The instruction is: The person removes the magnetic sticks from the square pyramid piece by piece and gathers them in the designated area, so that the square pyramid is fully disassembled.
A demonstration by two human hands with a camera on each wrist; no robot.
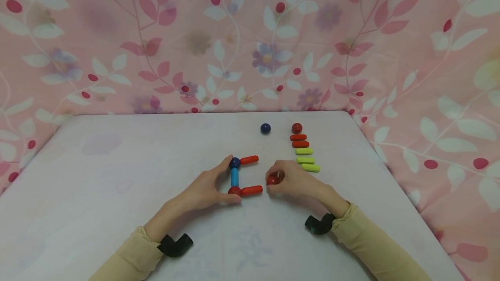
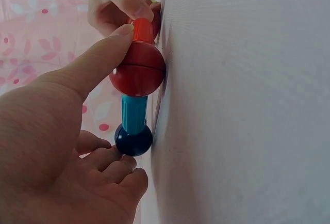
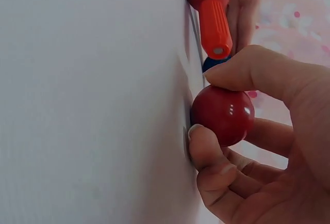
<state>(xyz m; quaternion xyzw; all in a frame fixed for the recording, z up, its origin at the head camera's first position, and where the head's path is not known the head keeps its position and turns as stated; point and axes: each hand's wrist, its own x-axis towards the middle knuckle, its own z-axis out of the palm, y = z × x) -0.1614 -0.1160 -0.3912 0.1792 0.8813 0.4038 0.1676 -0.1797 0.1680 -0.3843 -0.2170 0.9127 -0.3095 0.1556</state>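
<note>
My left hand [image 1: 205,187] spans a joined piece of magnetic balls and rods, its thumb at the red ball [image 2: 138,69] and its fingers at the dark blue ball [image 1: 235,162]. A light blue rod [image 1: 234,177] links those two balls. From them an upper red rod [image 1: 249,159] and a lower red rod [image 1: 251,191] stick out to the right. My right hand [image 1: 294,180] pinches a loose red ball [image 3: 223,114] between thumb and fingers, just right of the rods' ends and apart from them. A grey tip shows on the lower red rod [image 3: 214,30] in the right wrist view.
Beyond my right hand lie two red rods [image 1: 300,144] and several yellow-green rods [image 1: 305,160] in a column. A red ball [image 1: 297,128] sits at its far end, with a dark blue ball [image 1: 265,129] to the left. Floral cloth [image 1: 250,55] hangs behind the white table [image 1: 117,155].
</note>
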